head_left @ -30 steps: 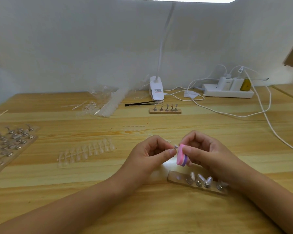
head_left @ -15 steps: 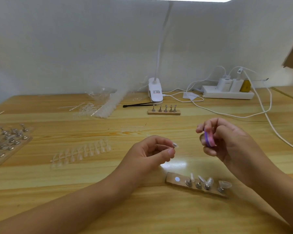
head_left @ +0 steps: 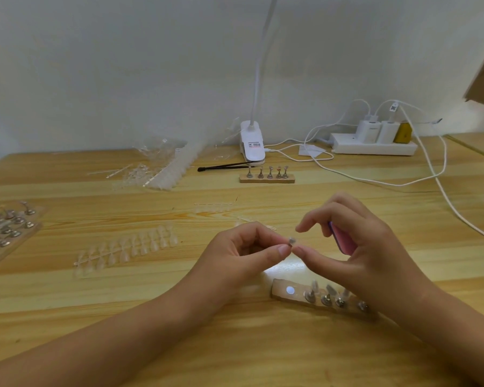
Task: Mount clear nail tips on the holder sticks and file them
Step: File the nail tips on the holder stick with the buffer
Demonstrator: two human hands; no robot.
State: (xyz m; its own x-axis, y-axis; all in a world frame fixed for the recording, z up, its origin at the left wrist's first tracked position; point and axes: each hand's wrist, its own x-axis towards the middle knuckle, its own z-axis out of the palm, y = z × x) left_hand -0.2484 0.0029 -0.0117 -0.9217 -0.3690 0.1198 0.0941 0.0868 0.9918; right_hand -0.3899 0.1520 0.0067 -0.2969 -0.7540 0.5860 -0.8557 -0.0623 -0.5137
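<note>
Head view, left hand [head_left: 243,252] pinching nail tip [head_left: 292,241], right hand [head_left: 369,255] gripping file [head_left: 344,243], holder base [head_left: 280,292] beneath, lamp [head_left: 252,143] behind

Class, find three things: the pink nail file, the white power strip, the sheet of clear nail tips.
pink nail file [head_left: 344,241], head view, its pink side face
white power strip [head_left: 375,150], head view, its front wall
sheet of clear nail tips [head_left: 129,250], head view, middle of the rows

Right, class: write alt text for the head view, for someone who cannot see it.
A left hand pinches a small holder stick over a wooden table; the right hand beside it grips a pink nail file. A wooden base of mounted nail tips lies nearer.
</note>
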